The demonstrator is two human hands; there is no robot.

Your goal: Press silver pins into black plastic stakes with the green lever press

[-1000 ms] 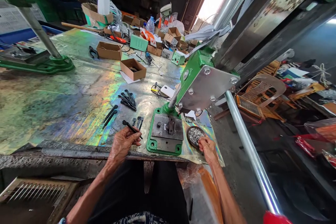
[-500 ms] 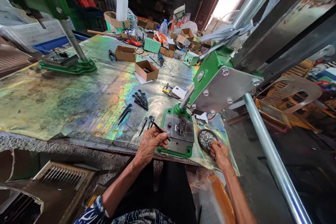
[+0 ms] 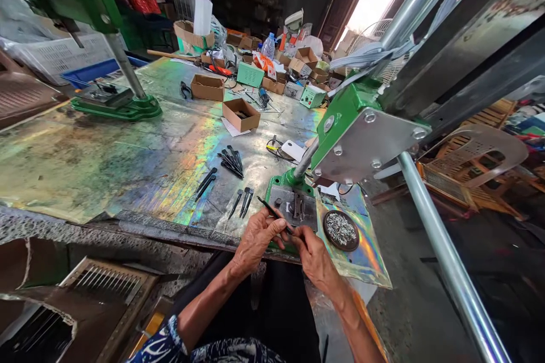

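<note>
My left hand (image 3: 260,239) is closed around a slim, pointed black plastic stake (image 3: 268,206), held at a slant in front of the press. My right hand (image 3: 315,258) pinches at the stake's lower end, its fingertips meeting those of the left. Anything small inside that pinch is hidden. Just behind both hands is the steel plate (image 3: 310,216) on the green press base (image 3: 291,174). A round dark dish (image 3: 356,238) full of small metal pins (image 3: 339,228) stands to the right. Similar black stakes (image 3: 246,203) lie left of the press, with more stakes (image 3: 232,160) piled farther back.
The press head (image 3: 353,116) and a slanted metal post (image 3: 443,232) rise at the right. A second green press (image 3: 123,105) stands at the left. Farther back are an open cardboard box (image 3: 240,115), pliers (image 3: 185,91) and clutter. The table's front edge (image 3: 170,233) runs below the hands.
My right hand has left the dish of pins and moved left to the black stake in my left hand. The left hand has shifted slightly right, and the view has moved a little.
</note>
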